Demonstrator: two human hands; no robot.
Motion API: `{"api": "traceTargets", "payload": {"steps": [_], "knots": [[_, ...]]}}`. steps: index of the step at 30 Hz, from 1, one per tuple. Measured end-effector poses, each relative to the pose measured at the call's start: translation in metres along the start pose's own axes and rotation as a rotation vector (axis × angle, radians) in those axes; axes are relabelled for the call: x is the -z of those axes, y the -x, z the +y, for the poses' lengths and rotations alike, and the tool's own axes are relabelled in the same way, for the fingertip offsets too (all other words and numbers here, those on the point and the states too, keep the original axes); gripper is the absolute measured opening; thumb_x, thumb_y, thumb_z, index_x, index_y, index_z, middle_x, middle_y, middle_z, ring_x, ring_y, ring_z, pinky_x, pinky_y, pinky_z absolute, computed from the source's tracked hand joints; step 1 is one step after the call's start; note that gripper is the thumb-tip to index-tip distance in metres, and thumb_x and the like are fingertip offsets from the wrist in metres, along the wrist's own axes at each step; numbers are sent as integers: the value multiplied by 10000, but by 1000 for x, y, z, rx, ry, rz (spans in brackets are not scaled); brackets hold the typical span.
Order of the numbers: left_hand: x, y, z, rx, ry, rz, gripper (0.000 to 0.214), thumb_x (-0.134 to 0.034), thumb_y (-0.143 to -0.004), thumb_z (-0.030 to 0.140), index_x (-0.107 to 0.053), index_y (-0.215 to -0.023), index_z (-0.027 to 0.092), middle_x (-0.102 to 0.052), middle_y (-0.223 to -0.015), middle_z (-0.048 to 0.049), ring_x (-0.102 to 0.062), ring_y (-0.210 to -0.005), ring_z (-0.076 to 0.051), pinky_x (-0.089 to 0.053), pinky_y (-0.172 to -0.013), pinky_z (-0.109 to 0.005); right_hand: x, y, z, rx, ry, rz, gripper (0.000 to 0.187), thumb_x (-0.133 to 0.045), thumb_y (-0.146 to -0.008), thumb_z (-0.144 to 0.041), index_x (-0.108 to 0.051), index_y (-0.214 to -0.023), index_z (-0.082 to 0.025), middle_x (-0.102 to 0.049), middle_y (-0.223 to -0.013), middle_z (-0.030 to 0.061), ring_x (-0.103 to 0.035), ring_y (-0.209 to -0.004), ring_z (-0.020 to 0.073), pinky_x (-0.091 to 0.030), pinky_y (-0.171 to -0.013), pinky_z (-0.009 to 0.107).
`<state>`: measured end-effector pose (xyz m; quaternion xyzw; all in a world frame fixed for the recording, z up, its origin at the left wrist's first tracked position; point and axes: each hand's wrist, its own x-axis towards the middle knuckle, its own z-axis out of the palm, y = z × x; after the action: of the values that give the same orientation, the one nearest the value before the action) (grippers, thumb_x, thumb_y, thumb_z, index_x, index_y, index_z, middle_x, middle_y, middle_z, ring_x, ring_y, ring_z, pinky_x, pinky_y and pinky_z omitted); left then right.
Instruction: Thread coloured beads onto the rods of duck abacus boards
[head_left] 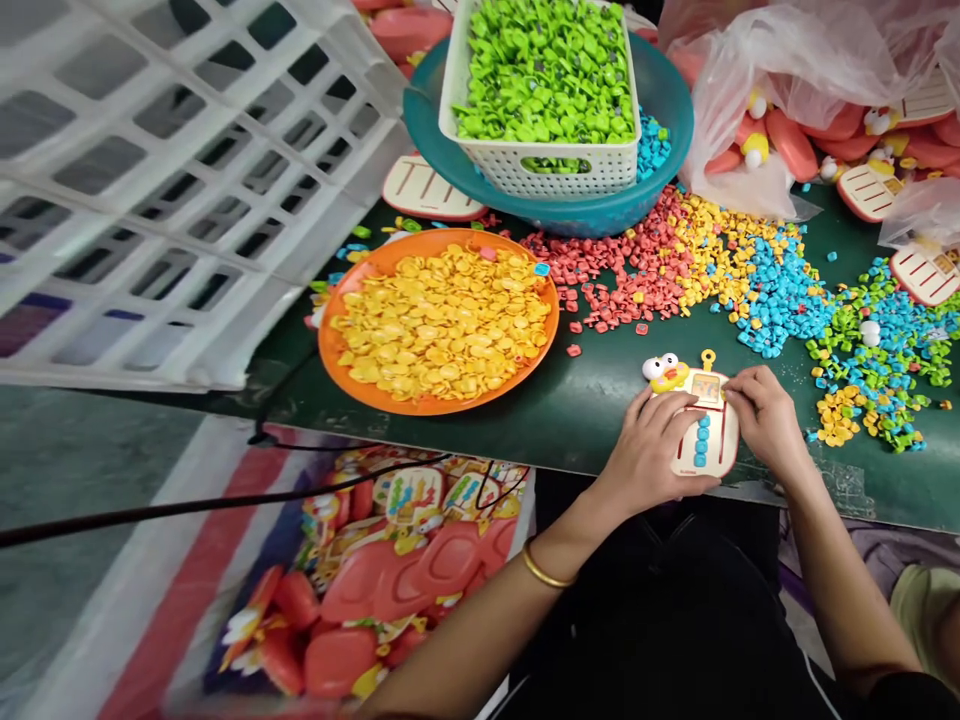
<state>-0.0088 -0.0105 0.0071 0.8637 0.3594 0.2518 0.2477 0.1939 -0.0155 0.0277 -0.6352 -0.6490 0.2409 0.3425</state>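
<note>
A small cream toy board (711, 440) with a yellow duck head, a row of blue pieces down its middle and a yellow loop on top lies at the front edge of the dark green table (600, 400). My left hand (651, 455) lies over its left side, fingers curled on it. At the board's upper right, my right hand (765, 418) pinches with fingertips pressed together; what they hold is too small to make out.
An orange plate (439, 320) of yellow pieces sits left. Behind, a white basket (544, 95) of green pieces stands in a teal bowl (671, 110). Loose red, yellow, blue and green pieces (750, 270) cover the table. White crate (172, 190) at left; bagged toys (810, 110) back right.
</note>
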Motion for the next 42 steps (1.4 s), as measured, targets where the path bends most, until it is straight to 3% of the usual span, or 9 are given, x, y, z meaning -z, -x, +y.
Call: {"api": "traceTargets", "payload": {"steps": [6, 10, 13, 17, 20, 22, 28, 31, 42], "knots": [[-5, 3, -3, -6, 36, 14, 764, -791, -680, 615, -544, -1279, 212, -535, -1330, -143, -477, -1297, -329, -295, -1168, -544, -13, 19, -7, 137, 69, -16, 260, -472, -939, -181, -723, -961, -242, -640, -950, 79, -628, -925, 206, -540, -810, 337], [-7, 4, -5, -24, 75, 64, 771, -788, -677, 620, -535, -1253, 175, -522, -1317, -159, -487, -1286, -333, -323, -1158, -534, -17, 9, -10, 116, -141, -118, 248, -486, -934, -189, -721, -977, -254, -683, -969, 59, -651, -948, 200, -543, -854, 351], [-7, 5, -5, -9, 62, 70, 911, -769, -681, 646, -447, -1385, 166, -498, -1392, -171, -462, -1322, -345, -319, -1159, -533, -5, -17, -8, 70, -249, -103, 200, -511, -926, -209, -702, -969, -249, -692, -930, 39, -663, -870, 185, -545, -791, 335], [-5, 5, -3, -8, 36, -6, 867, -728, -722, 675, -491, -1400, 189, -569, -1362, -141, -490, -1286, -340, -300, -1165, -526, -5, -82, -8, 122, 10, 95, 187, -528, -908, -199, -702, -974, -217, -672, -956, 73, -632, -889, 209, -514, -795, 349], [-4, 6, -3, -12, 54, 22, 816, -720, -723, 702, -561, -1333, 183, -626, -1252, -131, -530, -1220, -329, -340, -1140, -522, -24, -124, -13, 149, 258, -61, 151, -592, -863, -173, -722, -939, -186, -666, -972, 104, -614, -927, 240, -490, -835, 367], [-5, 7, -3, -16, 74, 45, 823, -724, -725, 697, -539, -1341, 182, -622, -1238, -132, -535, -1209, -325, -354, -1132, -529, -32, -130, -13, 132, 348, -155, 150, -593, -851, -141, -735, -888, -176, -661, -910, 106, -614, -910, 248, -487, -826, 368], [-13, 9, -9, 12, 143, 150, 890, -842, -589, 644, -475, -1253, 179, -530, -1281, -169, -496, -1241, -348, -432, -1063, -531, -5, -52, 0, 146, 197, 33, 205, -565, -925, -258, -763, -983, -255, -681, -972, 66, -640, -916, 221, -530, -826, 374], [-13, 8, -9, 2, 137, 144, 818, -838, -613, 625, -470, -1205, 197, -529, -1242, -149, -494, -1231, -340, -433, -1060, -533, 2, -16, 5, 117, 173, 101, 235, -537, -956, -303, -767, -1001, -282, -672, -940, 57, -637, -876, 205, -544, -779, 365], [-8, 5, -4, 53, 101, 88, 665, -878, -554, 581, -533, -976, 201, -531, -1182, -124, -498, -1172, -325, -454, -1012, -480, 2, 25, 6, 157, 183, 18, 278, -482, -965, -229, -730, -1080, -279, -647, -1014, 82, -632, -957, 211, -559, -839, 377]]}}
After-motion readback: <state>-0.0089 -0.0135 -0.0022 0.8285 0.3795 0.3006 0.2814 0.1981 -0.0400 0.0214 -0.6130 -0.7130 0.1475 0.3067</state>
